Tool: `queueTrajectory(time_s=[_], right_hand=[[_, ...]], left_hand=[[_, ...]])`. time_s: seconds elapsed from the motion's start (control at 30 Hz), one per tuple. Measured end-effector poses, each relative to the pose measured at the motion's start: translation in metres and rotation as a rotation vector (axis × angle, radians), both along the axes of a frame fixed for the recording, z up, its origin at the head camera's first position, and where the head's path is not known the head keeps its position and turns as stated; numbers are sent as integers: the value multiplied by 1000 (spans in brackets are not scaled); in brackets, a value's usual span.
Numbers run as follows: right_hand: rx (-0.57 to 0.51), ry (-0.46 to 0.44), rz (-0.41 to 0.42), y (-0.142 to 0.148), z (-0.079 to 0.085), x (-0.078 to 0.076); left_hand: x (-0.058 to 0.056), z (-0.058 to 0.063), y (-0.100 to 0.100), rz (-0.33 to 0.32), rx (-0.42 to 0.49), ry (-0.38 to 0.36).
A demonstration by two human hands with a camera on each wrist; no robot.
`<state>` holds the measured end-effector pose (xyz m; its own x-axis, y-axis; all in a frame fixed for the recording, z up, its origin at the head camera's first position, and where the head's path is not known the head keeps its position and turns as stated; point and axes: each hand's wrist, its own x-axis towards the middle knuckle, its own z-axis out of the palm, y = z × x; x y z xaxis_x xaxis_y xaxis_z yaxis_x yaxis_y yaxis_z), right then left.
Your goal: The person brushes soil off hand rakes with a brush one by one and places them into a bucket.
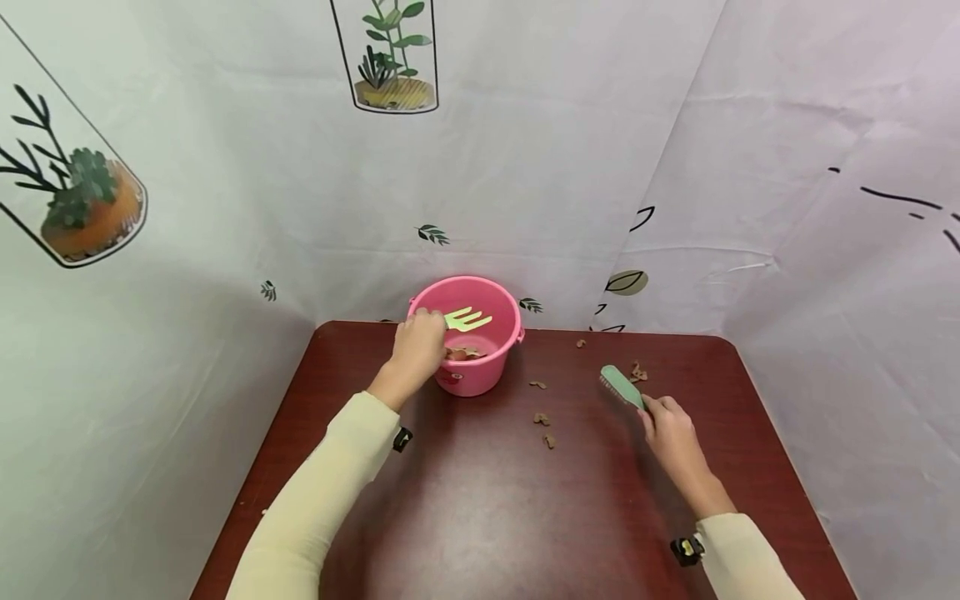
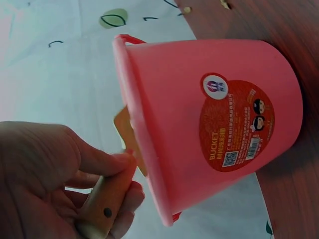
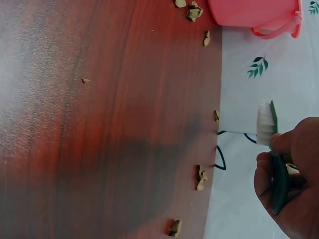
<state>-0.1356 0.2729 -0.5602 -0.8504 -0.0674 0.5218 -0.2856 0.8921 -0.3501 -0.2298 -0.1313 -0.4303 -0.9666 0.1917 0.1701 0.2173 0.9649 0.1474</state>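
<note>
My left hand point(image 1: 422, 340) grips the handle of a yellow-green hand fork point(image 1: 468, 320), whose tines reach over the mouth of a pink bucket point(image 1: 480, 379). In the left wrist view, fingers and thumb wrap the fork's handle point(image 2: 107, 201) beside the bucket's rim. Some brownish pieces point(image 1: 463, 354) lie inside the bucket. On the right, my right hand point(image 1: 675, 437) holds a green brush point(image 1: 622, 386) by its handle, above the table. White bristles point(image 3: 264, 124) show in the right wrist view. Small brown scraps point(image 1: 638, 372) lie near the brush head.
More brown scraps point(image 1: 542, 418) are scattered on the dark red table point(image 1: 480, 517) to the right of the bucket. A pale curtain point(image 1: 562, 167) with plant prints hangs behind and at both sides of the table. A tiny crumb point(image 3: 85, 80) lies on the tabletop.
</note>
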Motion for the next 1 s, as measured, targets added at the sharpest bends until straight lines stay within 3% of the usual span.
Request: queueTrajectory(time_s=[0.3,0.47,0.7,1.0], right_hand=[[4,-81,8,-6,-9,7],[-5,-114,11,-8,-11,9],[-11,-97,27,-7,-15,8],[-23,-94,19,-9,-23,11]], left_hand=[[-11,-5,6,9,-62,-47],[-16,-4,14,4,-43,-136],[-25,-3,27,20,-25,-247],[-36,-16,31,38,-20,-276]])
